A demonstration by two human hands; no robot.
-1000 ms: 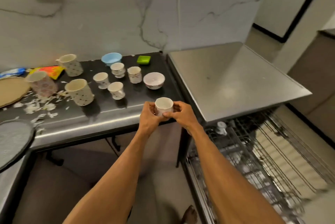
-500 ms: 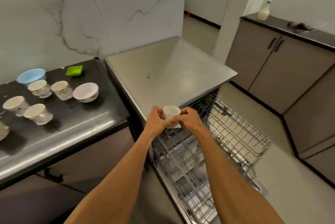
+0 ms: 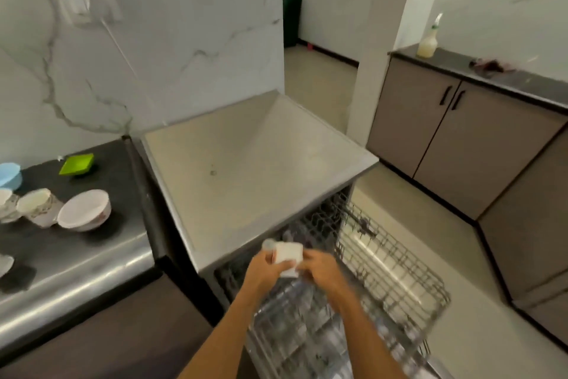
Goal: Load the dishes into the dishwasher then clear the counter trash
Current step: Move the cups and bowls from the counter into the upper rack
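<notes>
The white cup (image 3: 287,256), blurred, sits clamped between both hands, which are drawn close together: the left hand (image 3: 265,271) grips its left side and the right hand (image 3: 323,268) its right. It hangs above the pulled-out wire rack (image 3: 402,274), just in front of the dishwasher's steel top (image 3: 255,169). Well to the left, the dark counter (image 3: 92,259) carries a white bowl (image 3: 84,209), a patterned cup (image 3: 37,206) and a green dish (image 3: 76,164).

View count: 1. Head-worn wide-angle camera, facing forward and steeply down.
Nearest the lens, low centre: left hand (image 3: 263,271), right hand (image 3: 323,268), cup (image 3: 287,253) between them.
Dishwasher rack (image 3: 399,274) just below.
Tabletop (image 3: 92,262) at left edge.
Cabinets (image 3: 461,139) farther off, right.
Foreground blurred.
</notes>
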